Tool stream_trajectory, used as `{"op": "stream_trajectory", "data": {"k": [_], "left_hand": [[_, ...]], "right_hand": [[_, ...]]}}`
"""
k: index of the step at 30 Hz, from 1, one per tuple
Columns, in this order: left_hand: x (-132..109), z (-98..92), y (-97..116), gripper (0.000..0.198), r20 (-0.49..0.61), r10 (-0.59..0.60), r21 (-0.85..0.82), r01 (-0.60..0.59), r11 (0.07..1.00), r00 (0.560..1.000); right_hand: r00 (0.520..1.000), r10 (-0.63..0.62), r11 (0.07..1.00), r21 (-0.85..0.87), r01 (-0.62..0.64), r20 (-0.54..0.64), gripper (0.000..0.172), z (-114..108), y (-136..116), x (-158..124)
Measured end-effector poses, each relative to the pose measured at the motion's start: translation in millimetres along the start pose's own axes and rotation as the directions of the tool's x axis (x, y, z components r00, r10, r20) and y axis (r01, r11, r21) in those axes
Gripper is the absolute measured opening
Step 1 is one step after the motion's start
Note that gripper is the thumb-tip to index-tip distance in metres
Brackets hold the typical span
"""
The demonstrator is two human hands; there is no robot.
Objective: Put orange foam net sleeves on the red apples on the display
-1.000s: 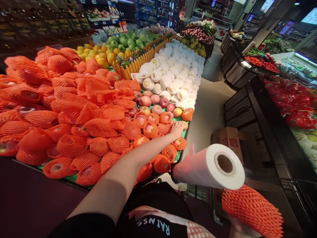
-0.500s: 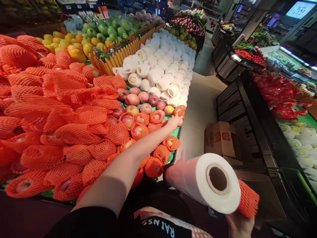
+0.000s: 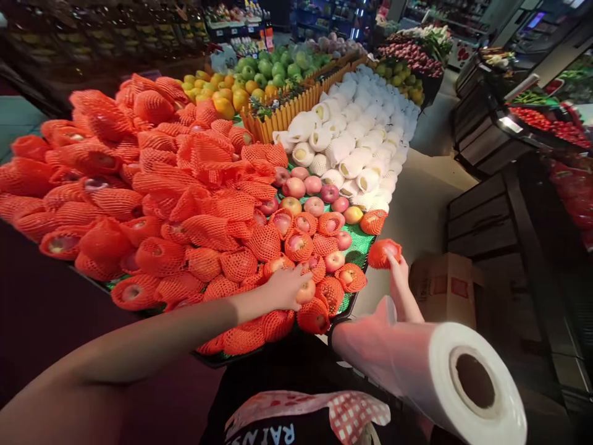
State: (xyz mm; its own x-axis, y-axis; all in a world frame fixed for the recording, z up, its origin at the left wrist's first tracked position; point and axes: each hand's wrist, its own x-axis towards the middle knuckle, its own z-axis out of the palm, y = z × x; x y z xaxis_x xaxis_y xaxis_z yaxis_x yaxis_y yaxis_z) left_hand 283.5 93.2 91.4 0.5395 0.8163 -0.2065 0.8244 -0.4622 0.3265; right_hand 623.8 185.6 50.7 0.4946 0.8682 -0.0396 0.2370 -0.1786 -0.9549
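Note:
My left hand (image 3: 288, 289) reaches over the front of the fruit stand, its fingers curled around a bare apple (image 3: 306, 292). Apples in orange foam nets (image 3: 314, 316) lie close about it. Out past the stand's right edge, my right hand (image 3: 399, 281) grips an orange foam net (image 3: 383, 254), which looks rounded; whether fruit is inside I cannot tell. A large roll of clear plastic bags (image 3: 463, 371) stands in front of my right forearm and hides part of it. Bare red apples (image 3: 314, 206) sit farther back on green matting (image 3: 359, 241).
Heaped orange-netted fruit (image 3: 185, 204) covers the left of the stand. White-netted fruit (image 3: 356, 136) lies behind the bare apples, beside a yellow picket divider (image 3: 296, 111). A cardboard box (image 3: 442, 287) stands on the aisle floor, near a dark display counter (image 3: 486, 222).
My left hand has come back from the stand's right edge to an apple nearer the front. My right hand has moved forward past the roll with the orange net. The view has swung left.

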Motion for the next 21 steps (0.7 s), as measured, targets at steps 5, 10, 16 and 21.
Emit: {"op": "stream_trajectory", "data": {"k": [5, 10, 16, 21], "left_hand": [[-6, 12.4, 0, 0.081, -0.002, 0.035, 0.008, -0.035, 0.999, 0.999], [-4, 18.0, 5, 0.076, -0.005, 0.168, -0.018, -0.168, 0.986, 0.986], [10, 6.3, -6, 0.078, -0.165, 0.182, -0.063, -0.194, 0.979, 0.969], [19, -46.5, -44, 0.05, -0.487, -0.14, -0.013, 0.153, 0.988, 0.862]], "right_hand": [[0.997, 0.059, 0.926, -0.371, -0.072, -0.046, 0.059, 51, -1, 59], [1.0, 0.005, 0.82, -0.573, -0.008, -0.008, 0.063, 72, 0, 73], [0.998, -0.055, 0.788, -0.612, 0.07, 0.042, 0.084, 68, -10, 60], [0.976, -0.201, 0.923, -0.317, 0.217, 0.083, 0.074, 8, -7, 12]]}}
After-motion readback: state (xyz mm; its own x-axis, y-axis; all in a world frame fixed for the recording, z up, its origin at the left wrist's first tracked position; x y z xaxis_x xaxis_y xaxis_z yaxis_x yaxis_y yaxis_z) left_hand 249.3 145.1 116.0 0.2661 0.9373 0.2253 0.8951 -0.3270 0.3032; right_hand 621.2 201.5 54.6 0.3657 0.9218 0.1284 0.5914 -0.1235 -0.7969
